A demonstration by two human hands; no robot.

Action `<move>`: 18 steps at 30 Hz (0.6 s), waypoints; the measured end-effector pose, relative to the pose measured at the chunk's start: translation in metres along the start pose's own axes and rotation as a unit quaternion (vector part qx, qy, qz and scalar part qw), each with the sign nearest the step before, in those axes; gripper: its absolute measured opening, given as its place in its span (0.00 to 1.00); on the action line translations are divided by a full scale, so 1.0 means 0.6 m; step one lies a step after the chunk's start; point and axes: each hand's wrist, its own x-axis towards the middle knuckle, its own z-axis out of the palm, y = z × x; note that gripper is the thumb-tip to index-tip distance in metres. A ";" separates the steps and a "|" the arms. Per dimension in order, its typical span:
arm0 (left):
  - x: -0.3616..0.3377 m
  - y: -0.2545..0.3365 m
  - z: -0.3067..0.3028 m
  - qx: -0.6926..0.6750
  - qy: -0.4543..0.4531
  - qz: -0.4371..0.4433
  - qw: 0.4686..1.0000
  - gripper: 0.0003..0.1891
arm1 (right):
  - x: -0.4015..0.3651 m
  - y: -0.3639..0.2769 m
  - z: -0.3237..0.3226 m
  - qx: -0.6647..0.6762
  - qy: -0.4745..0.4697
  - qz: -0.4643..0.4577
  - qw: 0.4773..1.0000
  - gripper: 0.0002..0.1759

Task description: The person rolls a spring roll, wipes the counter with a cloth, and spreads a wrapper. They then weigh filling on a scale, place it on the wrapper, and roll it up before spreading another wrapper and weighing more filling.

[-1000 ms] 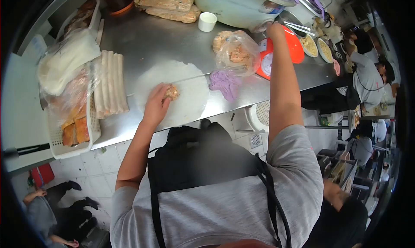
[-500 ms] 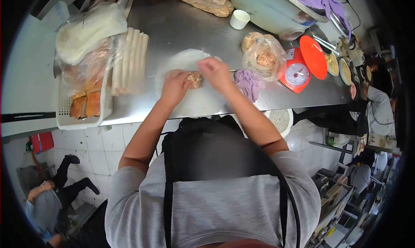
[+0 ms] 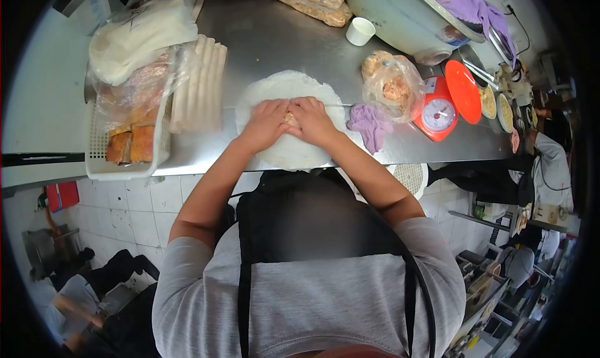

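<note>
Both hands are down together on the thin round white wrapper sheet [image 3: 289, 85], which lies flat on the stainless steel table [image 3: 275, 39] near its front edge. The left hand [image 3: 265, 124] and the right hand [image 3: 312, 122] meet at the middle of the sheet, fingers curled in and pinching the brownish lump of filling [image 3: 289, 117] between them. Only a sliver of the lump shows between the fingertips.

Just left of the sheet there's a row of pale rolled sticks [image 3: 200, 86], lying side by side against the white plastic basket [image 3: 97, 164]. To the right lies a crumpled purple cloth [image 3: 371, 124], and beyond it a clear plastic bag of filling [image 3: 390, 83]. The red kitchen scale [image 3: 437, 114] stands just beside that bag. A small white cup [image 3: 360, 31] stands further back on the table.
</note>
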 end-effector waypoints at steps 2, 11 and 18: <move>-0.003 -0.007 0.018 0.024 0.005 0.024 0.999 0.27 | -0.008 0.009 0.004 -0.014 -0.006 -0.003 1.000 0.26; 0.000 -0.010 0.019 0.007 -0.010 0.011 1.000 0.27 | -0.017 0.015 0.002 0.038 0.029 -0.051 0.998 0.20; -0.002 0.002 -0.012 -0.015 -0.028 0.013 0.999 0.24 | 0.001 -0.009 -0.037 0.018 0.050 0.024 0.998 0.20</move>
